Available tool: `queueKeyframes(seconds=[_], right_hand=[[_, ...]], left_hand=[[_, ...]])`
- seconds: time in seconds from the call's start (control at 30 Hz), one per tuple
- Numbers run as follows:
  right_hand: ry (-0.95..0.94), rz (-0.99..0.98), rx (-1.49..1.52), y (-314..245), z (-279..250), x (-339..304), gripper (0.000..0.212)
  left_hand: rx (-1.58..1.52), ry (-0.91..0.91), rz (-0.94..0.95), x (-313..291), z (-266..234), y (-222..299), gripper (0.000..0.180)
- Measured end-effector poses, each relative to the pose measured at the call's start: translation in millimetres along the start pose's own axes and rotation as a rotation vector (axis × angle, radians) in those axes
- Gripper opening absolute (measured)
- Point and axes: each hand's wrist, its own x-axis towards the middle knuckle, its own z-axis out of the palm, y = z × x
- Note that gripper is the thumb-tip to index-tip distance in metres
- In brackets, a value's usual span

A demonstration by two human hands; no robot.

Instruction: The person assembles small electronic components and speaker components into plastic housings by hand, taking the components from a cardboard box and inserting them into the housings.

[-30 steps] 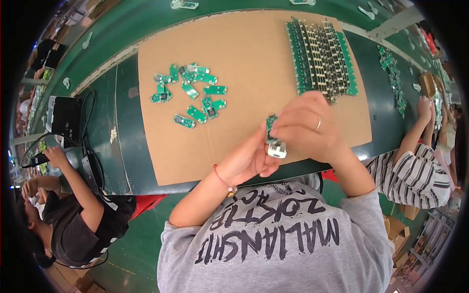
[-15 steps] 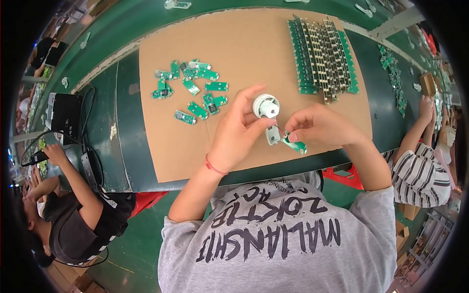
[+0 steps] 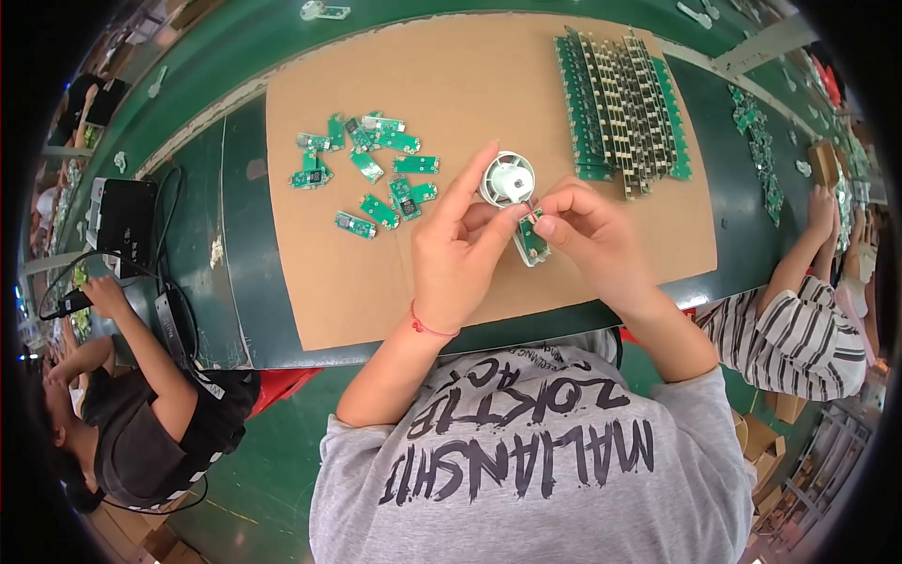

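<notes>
My left hand [image 3: 454, 252] grips a white plastic housing [image 3: 508, 179] with a round, spoked, fan-like head and a narrow handle. A small green circuit board [image 3: 535, 246] lies along that handle, over its hollow side. My right hand [image 3: 598, 242] pinches the board's upper end, close to the left thumb. Thin reddish wire shows between the fingertips, though its ends are hidden. Both hands are above the cardboard sheet [image 3: 413, 282], near its front edge. Left of them, several loose green circuit boards [image 3: 380, 211] are scattered on the sheet.
Stacked strips of green circuit boards [image 3: 620, 113] stand at the back right. More boards [image 3: 756, 150] lie beyond the sheet's right side. A black box [image 3: 125, 226] with cables sits at the left. Co-workers sit on both sides; one's hand [image 3: 105, 293] holds a dark device.
My right hand has moved left and up, bringing the circuit board from beside the housing onto its handle. The housing has shifted slightly up and left, with its round head turned.
</notes>
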Motion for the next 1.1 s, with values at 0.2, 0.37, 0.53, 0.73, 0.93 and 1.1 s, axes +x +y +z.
queueKeyframes(seconds=[0.2,0.37,0.53,0.73,0.93,1.1], right_hand=[[0.057,-0.225,-0.402,-2.8,1.5,1.1,0.013],[0.097,-0.361,-0.556,5.2,0.2,0.4,0.022],[0.115,-0.02,-0.394,7.1,0.6,2.9,0.048],[-0.117,0.076,-0.264,-5.9,13.1,13.1,0.028],[-0.228,0.26,-0.114,-25.3,13.4,50.5,0.025],[-0.255,0.263,-0.437,-43.8,18.6,180.9,0.036]], left_hand=[[0.056,-0.021,0.018,0.5,-3.2,-6.5,0.052],[-0.087,0.004,-0.111,0.8,3.0,5.1,0.051],[0.026,-0.024,-0.113,-1.3,1.5,-1.7,0.05],[0.122,0.059,0.17,6.3,1.9,-8.8,0.048],[0.071,0.041,0.068,27.5,-7.3,-4.7,0.06],[0.088,0.172,0.007,36.9,-30.1,-35.0,0.053]])
